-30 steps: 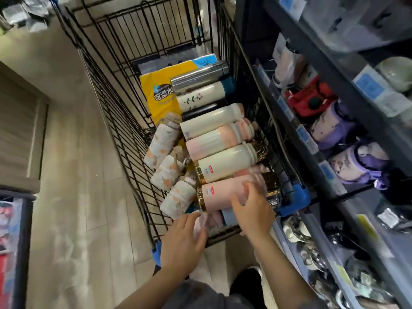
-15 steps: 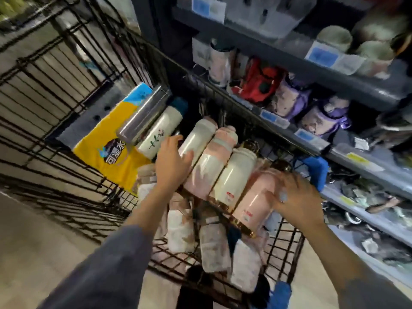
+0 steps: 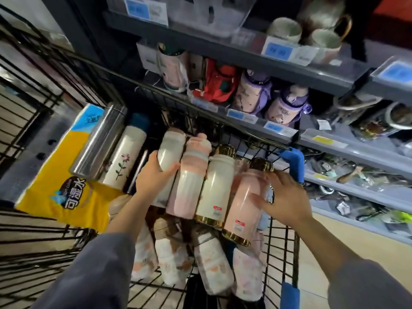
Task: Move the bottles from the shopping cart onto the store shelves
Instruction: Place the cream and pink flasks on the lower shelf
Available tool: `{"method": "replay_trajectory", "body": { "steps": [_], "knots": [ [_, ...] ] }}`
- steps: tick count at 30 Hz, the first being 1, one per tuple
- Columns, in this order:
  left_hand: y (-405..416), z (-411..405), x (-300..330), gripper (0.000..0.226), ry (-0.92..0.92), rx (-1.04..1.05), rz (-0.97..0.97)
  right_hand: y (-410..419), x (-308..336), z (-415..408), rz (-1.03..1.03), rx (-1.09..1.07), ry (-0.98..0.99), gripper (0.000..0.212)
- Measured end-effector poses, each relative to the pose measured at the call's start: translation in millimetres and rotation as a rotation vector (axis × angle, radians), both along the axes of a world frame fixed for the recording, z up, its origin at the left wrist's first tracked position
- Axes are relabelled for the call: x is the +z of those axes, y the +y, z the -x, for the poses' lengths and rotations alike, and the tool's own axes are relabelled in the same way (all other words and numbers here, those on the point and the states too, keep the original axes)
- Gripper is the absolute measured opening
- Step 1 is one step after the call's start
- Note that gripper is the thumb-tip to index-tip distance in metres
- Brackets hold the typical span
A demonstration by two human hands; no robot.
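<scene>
Single head-worn wide-angle view, looking forward and steeply down into shopping cart [image 3: 287, 246] from close above; store shelves [image 3: 240, 52] fill upper right, floor lower right; both forearms enter from bottom edge.

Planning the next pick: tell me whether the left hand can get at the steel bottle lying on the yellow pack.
Probably yes. The steel bottle lies uncovered on top, just beyond the left hand, with only the flowered white bottle between them. But that hand grips a cream bottle and would have to let go first.
</scene>
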State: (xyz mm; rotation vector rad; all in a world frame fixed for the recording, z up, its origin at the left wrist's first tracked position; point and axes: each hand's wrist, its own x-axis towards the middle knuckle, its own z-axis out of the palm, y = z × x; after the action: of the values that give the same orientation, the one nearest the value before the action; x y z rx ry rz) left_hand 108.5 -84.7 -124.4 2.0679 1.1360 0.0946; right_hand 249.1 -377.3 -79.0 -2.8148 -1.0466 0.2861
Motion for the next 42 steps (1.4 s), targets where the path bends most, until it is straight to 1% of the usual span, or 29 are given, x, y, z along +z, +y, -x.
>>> {"method": "replay_trajectory", "body": {
  "steps": [3,6,8,10,13,15,16,17,18,20,21,24,27,29,32,36,39,40,42],
  "knots": [
    [-3,9,13,0.055,-0.028,0.032,0.034,0,0,0,-0.015,0.017,-0.033,0.069],
    [-12,35,35,0.062,-0.179,0.109,0.112,0,-2,1,-0.008,0.032,-0.025,0.066],
    [-20,61,56,0.06,-0.298,0.203,0.199,0,0,1,0.012,0.036,-0.013,0.066],
    [-30,94,76,0.062,-0.413,0.302,0.366,1,-1,3,0.032,0.053,-0.017,0.064],
    [-39,139,80,0.08,-0.508,0.428,0.719,11,-1,12,0.026,0.064,-0.044,0.063],
    [-42,156,77,0.091,-0.55,0.529,0.916,37,4,30,-0.018,0.015,-0.001,0.061],
    [-43,159,76,0.099,-0.56,0.548,0.985,55,4,41,-0.059,-0.009,0.056,0.057],
    [-43,159,75,0.105,-0.563,0.55,1.011,76,4,51,-0.095,-0.029,0.143,0.055],
    [-43,156,77,0.103,-0.571,0.543,1.009,99,3,61,-0.104,-0.054,0.24,0.055],
    [-39,149,81,0.09,-0.61,0.545,0.981,141,-1,78,-0.104,-0.134,0.402,0.062],
    [-38,145,83,0.086,-0.632,0.557,0.965,158,-3,83,-0.11,-0.198,0.452,0.066],
    [-36,143,85,0.087,-0.691,0.577,0.939,191,-2,90,-0.083,-0.395,0.471,0.088],
    [-37,147,85,0.096,-0.72,0.585,1.023,207,-3,93,-0.131,-0.556,0.536,0.102],
    [-39,150,85,0.098,-0.736,0.583,1.066,212,-6,98,-0.206,-0.646,0.577,0.101],
    [-40,156,84,0.097,-0.792,0.569,1.11,215,-10,114,-0.324,-0.776,0.572,0.095],
    [-41,160,87,0.091,-0.86,0.572,1.169,227,-19,120,-0.374,-0.903,0.69,0.109],
    [-40,160,90,0.078,-0.907,0.586,1.246,236,-27,112,-0.37,-0.987,0.774,0.115],
    [-39,160,90,0.077,-0.913,0.593,1.259,237,-28,110,-0.375,-0.987,0.78,0.116],
    [-38,158,92,0.084,-0.903,0.609,1.268,234,-30,108,-0.389,-0.967,0.778,0.119]
  ]
}}
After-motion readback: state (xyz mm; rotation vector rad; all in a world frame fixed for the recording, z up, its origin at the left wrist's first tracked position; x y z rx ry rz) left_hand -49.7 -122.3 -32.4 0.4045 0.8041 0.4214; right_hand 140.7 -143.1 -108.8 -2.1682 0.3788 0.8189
